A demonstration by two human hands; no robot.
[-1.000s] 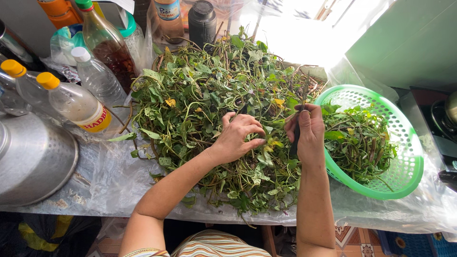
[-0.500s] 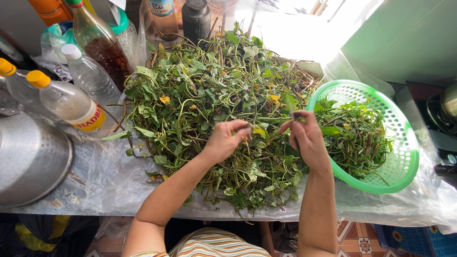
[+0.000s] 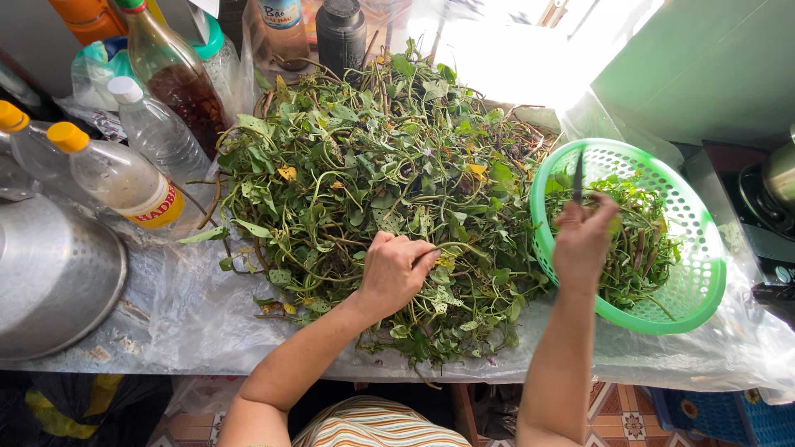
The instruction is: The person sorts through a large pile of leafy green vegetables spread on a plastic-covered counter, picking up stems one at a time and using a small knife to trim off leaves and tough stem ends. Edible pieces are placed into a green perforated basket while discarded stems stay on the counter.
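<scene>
A big heap of green leafy vines (image 3: 373, 182) covers the middle of a table under a clear plastic sheet (image 3: 190, 319). My left hand (image 3: 393, 273) rests on the heap's near side, fingers curled around a thin stem. My right hand (image 3: 584, 240) is over the near-left part of a green plastic basket (image 3: 696, 294), closed on a dark, narrow knife (image 3: 578, 178) that points away from me. Cut greens (image 3: 638, 240) lie inside the basket.
A metal colander (image 3: 54, 281) sits at the left edge. Several bottles (image 3: 124, 178) stand at the back left, and a dark flask (image 3: 341, 33) behind the heap. A metal pot (image 3: 778, 178) is at the far right. Tiled floor shows below.
My right hand has moved right from the heap to over the green basket. My left hand has shifted slightly toward me and closed on a stem.
</scene>
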